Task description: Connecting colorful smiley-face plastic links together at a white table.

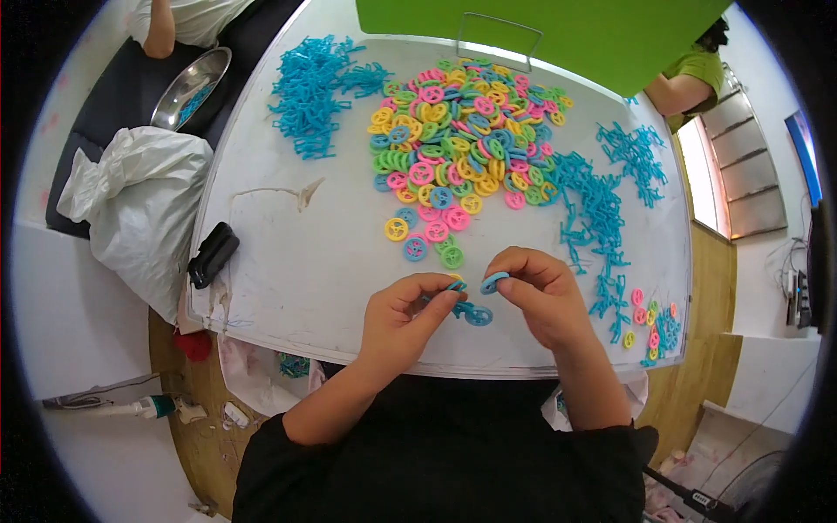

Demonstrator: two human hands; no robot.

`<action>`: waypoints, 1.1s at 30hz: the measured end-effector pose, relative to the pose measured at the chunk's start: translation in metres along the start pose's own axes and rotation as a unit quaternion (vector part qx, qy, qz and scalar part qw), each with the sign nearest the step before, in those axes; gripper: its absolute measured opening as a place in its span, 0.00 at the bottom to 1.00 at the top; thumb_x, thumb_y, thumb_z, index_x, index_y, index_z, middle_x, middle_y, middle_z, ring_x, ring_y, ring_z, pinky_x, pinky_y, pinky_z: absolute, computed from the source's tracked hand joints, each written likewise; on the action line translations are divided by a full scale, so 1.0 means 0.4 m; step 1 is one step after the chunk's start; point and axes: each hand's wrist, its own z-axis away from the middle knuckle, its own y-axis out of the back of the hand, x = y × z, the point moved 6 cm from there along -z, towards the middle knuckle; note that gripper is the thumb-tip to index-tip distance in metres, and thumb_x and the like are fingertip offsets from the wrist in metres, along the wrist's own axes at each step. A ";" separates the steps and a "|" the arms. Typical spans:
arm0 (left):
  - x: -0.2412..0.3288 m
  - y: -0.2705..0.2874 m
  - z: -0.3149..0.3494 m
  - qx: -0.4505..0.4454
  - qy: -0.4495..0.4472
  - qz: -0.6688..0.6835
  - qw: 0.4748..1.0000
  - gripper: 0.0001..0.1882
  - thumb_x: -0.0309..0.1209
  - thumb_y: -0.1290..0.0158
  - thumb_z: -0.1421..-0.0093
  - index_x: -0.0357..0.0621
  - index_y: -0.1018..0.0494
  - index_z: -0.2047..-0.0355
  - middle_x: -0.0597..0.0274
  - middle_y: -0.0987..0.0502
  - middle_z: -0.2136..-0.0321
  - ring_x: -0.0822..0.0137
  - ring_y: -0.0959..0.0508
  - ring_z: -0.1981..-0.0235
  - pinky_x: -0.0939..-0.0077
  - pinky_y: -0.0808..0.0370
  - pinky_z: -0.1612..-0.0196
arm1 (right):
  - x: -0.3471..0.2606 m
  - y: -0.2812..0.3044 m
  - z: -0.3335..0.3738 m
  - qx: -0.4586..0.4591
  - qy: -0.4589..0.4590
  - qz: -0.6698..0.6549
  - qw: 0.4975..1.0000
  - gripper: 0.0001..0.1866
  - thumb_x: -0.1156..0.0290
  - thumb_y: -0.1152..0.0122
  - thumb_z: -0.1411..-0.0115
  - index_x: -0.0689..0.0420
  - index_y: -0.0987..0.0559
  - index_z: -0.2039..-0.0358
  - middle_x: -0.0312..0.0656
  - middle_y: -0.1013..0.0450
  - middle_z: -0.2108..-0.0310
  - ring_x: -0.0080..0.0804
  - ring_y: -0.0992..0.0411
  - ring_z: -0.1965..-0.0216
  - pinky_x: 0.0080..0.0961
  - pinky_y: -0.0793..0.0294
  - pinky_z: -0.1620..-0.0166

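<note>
Near the table's front edge my left hand [405, 318] pinches a small blue plastic part [455, 288], mostly covered by the fingers. A blue spoked wheel [477, 315] shows just beside those fingertips; whether it is joined to the held part I cannot tell. My right hand [542, 295] has a blue plastic wheel [493, 281] between thumb and forefinger, a short gap from the left fingertips. Beyond both hands lies a heap of pink, yellow, green and blue spoked wheels [462, 131], with several loose ones [434, 231] at its near side.
Thin blue plastic pieces lie piled at the far left [307, 96] and along the right [600, 213]. A black object [213, 254] rests by the left edge, near a white sack [144, 209]. A metal bowl [192, 87] stands beyond. Another person's arm [680, 91] is at far right.
</note>
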 end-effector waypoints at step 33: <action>0.018 -0.074 0.031 0.007 -0.131 -0.180 0.975 0.07 0.18 0.40 0.43 0.35 0.23 0.64 0.56 0.19 0.67 0.70 0.20 0.67 0.77 0.25 0.60 | 0.044 0.005 0.108 0.103 0.143 0.112 0.978 0.15 0.76 0.39 0.36 0.62 0.23 0.49 0.35 0.28 0.65 0.19 0.29 0.63 0.20 0.28 0.60</action>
